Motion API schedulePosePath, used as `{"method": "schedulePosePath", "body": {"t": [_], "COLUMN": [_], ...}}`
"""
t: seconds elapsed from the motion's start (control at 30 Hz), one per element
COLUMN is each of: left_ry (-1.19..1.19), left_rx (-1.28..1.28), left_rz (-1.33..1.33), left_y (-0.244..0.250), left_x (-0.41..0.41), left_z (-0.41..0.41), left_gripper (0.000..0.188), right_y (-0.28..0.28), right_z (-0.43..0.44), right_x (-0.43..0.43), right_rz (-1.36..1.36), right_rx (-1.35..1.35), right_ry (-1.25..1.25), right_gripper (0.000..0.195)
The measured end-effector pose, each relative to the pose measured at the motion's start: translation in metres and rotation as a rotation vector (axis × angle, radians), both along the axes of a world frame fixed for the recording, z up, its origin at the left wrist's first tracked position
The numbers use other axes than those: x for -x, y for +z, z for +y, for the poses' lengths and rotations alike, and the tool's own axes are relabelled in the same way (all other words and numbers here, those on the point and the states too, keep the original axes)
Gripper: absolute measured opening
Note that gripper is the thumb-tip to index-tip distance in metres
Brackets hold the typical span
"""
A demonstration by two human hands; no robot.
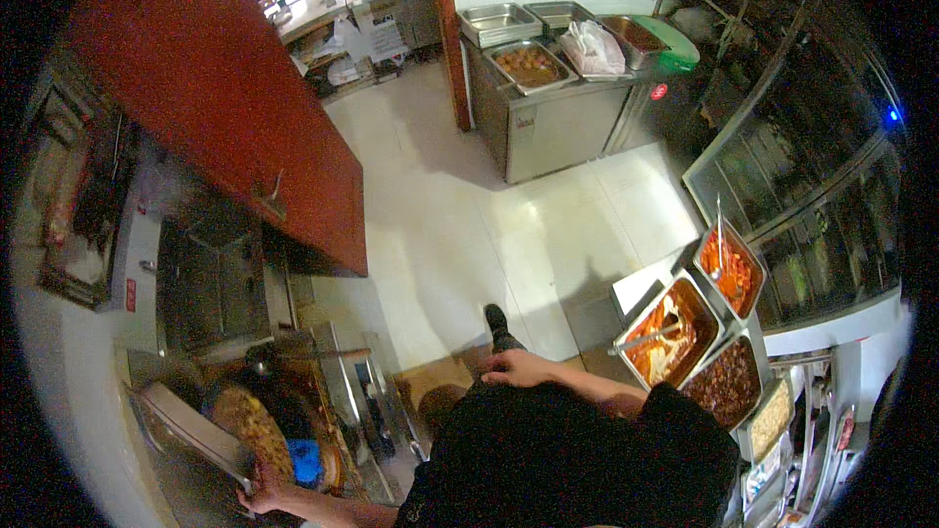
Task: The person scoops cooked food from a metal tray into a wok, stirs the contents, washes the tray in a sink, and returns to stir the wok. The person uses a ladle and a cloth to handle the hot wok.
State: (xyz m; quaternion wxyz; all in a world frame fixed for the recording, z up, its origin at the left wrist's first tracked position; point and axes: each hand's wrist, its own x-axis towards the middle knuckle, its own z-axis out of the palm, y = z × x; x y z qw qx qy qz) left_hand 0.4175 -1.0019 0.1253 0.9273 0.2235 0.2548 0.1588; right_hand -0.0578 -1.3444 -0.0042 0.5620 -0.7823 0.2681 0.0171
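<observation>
At the lower left, my left hand point(262, 490) grips the rim of a tilted stainless steel food pan point(198, 434). Beside the pan is a mass of brown and yellow food point(253, 425); blur hides whether it lies in the pan or is falling out. Just right of it is a blue object point(304, 460), too unclear to name, near the round rim of a dark vessel that looks like a wok. My right hand point(513, 368) hangs loosely in front of my dark clothing, fingers slightly bent, with nothing seen in it.
At right stand pans of red food point(732, 271), sauced food with a utensil point(671, 334) and dark chopped food point(726, 381). A red door panel point(293, 125) rises at left. Beyond the tiled floor point(484, 220), a steel counter point(565, 125) bears pans and a plastic bag.
</observation>
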Motion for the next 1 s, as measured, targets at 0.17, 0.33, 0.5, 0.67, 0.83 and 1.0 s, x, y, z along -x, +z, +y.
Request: {"method": "schedulePosePath", "body": {"t": [0.17,0.33,0.5,0.67,0.83,1.0], "left_ry": [0.186,0.292,0.322,0.492,0.669,0.680], "left_rx": [0.076,-0.043,-0.058,0.032,-0.266,-0.555], "left_rz": [0.058,0.077,0.095,0.061,0.061,0.165], "left_y": [-0.001,-0.024,-0.024,-0.010,0.001,-0.047], "left_x": [-0.023,-0.028,-0.028,-0.061,-0.090,-0.133], "left_z": [-0.043,-0.064,-0.089,-0.119,-0.180,-0.152], "left_gripper": [0.052,0.026,0.026,0.023,0.012,0.017], "right_y": [0.035,0.083,0.120,0.176,0.198,0.177], "right_z": [-0.147,-0.268,-0.322,-0.333,-0.331,-0.335], "right_x": [-0.101,-0.212,-0.343,-0.492,-0.647,-0.761], "right_rz": [-0.043,-0.201,-0.365,-0.592,-0.619,-0.526], "right_rx": [0.203,0.511,0.793,1.038,1.463,1.856], "right_ry": [0.205,0.330,0.457,0.488,0.578,0.609], "right_gripper": [0.050,0.046,0.042,0.046,0.045,0.047]}}
